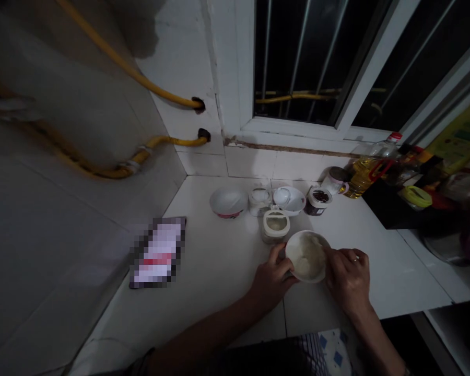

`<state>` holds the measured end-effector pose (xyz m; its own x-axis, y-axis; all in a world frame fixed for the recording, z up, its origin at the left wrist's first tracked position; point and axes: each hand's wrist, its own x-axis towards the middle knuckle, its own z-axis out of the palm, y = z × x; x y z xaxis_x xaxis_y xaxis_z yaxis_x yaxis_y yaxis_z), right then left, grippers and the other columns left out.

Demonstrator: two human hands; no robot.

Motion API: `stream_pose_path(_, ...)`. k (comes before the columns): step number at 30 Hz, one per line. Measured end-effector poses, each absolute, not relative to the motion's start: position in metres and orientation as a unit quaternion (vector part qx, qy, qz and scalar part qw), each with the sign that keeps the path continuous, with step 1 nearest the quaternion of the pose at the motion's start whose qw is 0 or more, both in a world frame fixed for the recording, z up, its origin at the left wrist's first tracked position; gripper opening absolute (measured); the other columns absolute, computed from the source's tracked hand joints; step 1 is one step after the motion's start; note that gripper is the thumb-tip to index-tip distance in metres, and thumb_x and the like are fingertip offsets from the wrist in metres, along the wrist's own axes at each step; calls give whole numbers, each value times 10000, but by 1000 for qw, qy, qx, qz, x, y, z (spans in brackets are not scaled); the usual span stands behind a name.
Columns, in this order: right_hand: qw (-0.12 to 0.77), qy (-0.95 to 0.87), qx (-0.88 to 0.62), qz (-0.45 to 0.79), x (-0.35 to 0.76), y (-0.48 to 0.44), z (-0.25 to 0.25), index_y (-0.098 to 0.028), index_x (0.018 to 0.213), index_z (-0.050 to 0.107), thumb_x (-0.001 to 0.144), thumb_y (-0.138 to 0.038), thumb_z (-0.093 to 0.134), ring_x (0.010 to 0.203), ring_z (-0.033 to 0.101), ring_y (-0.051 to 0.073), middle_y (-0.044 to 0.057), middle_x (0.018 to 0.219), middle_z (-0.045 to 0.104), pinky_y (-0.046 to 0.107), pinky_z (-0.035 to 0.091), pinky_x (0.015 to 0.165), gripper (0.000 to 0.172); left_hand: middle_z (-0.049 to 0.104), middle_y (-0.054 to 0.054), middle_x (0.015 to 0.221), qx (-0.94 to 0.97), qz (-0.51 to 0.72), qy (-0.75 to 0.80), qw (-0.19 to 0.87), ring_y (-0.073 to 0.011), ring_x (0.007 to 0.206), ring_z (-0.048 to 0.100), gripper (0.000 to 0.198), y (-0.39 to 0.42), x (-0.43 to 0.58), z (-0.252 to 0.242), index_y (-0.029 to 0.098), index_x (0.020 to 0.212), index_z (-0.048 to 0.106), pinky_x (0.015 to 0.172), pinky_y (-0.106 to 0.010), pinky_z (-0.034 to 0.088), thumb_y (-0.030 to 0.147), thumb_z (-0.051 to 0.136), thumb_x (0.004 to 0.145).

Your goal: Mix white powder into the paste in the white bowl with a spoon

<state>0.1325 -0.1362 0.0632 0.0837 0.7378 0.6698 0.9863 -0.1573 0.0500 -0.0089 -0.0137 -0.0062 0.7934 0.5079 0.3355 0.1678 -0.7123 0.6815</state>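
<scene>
One white bowl [307,279] sits gripped between left hand [272,282] and right hand [348,277].

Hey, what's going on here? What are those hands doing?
A person is working at a white tiled counter. Their left hand holds the rim of a white bowl, while their right hand touches the pale, doughy-looking contents. An open plastic tub and a jar of something dark stand just beyond.

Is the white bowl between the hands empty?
No, the round white bowl between left hand and right hand holds a pale lumpy mass.
</scene>
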Motion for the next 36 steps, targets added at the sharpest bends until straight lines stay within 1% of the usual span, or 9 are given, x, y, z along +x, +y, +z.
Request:
stream_pose_path(6, 238, -706, -630, -219, 124, -126, 62, -167, 1112, 582, 859, -32, 438, 774, 548, 187, 56, 837, 702, 347, 378, 752, 321, 484, -59, 1280, 889, 254, 198, 324, -164, 821, 657, 150, -15, -10, -5, 201, 799, 628, 688, -287, 550, 276, 743, 739)
stream_pose_path(11, 211, -642, -687, -268, 127, -128, 69, -165, 1063, 595, 855, -33, 456, 768, 539, 198, 58, 796, 696, 381, 363, 790, 283, 492, -73, 1263, 894, 272, 189, 301, -175, 844, 659, 180, -15, -10, -6, 196, 804, 620, 666, -279, 547, 301, 749, 736)
stream_pose_path(16, 194, -728, -629, -193, 129, -127, 70, -158, 1053, 592, 875, -38, 435, 804, 538, 199, 63, 850, 692, 339, 398, 746, 266, 505, -79, 1240, 896, 292, 179, 283, -159, 789, 659, 192, -15, -10, -7, 189, 799, 614, 621, -265, 545, 332, 733, 751)
stream_pose_path(19, 187, -718, -636, -215, 135, -134, 72, -152, 1084, 573, 880, -32, 425, 809, 537, 204, 73, 856, 682, 353, 398, 761, 279, 501, -88, 1247, 897, 303, 171, 272, -160, 777, 662, 201, -15, -10, -7, 184, 791, 612, 609, -268, 544, 333, 739, 747)
stream_pose_path(21, 181, -682, -660, -258, 139, -140, 72, -145, 1089, 568, 868, -16, 424, 764, 526, 210, 74, 793, 665, 356, 397, 720, 293, 501, -91, 1246, 897, 307, 170, 267, -162, 778, 664, 213, -15, -10, -7, 183, 784, 609, 612, -271, 545, 339, 747, 739)
stream_pose_path(24, 186, -686, -660, -243, 137, -147, 69, -136, 1077, 569, 845, 25, 393, 705, 511, 199, 56, 702, 625, 340, 406, 685, 333, 506, -90, 1236, 896, 309, 174, 267, -164, 793, 665, 217, -15, -10, -9, 183, 788, 608, 624, -270, 547, 352, 738, 747)
stream_pose_path(27, 193, -717, -637, -207, 132, -151, 68, -145, 1091, 567, 845, 27, 386, 710, 520, 187, 54, 732, 628, 335, 415, 703, 351, 504, -90, 1236, 894, 312, 174, 270, -168, 794, 666, 207, -15, -10, -9, 183, 796, 615, 627, -271, 548, 347, 733, 754)
stream_pose_path(31, 156, -686, -666, -249, 138, -151, 74, -135, 1060, 579, 866, -14, 416, 762, 523, 201, 75, 793, 652, 351, 397, 733, 281, 518, -81, 1217, 892, 314, 174, 275, -159, 778, 668, 209, -14, -10, -8, 190, 795, 616, 632, -265, 545, 337, 751, 736)
stream_pose_path(36, 138, -686, -684, -209, 141, -153, 78, -150, 981, 603, 829, 16, 393, 700, 508, 204, 55, 687, 614, 358, 401, 733, 308, 515, -78, 1239, 893, 303, 180, 281, -166, 811, 674, 214, -12, -9, -4, 200, 854, 616, 660, -272, 552, 320, 750, 738)
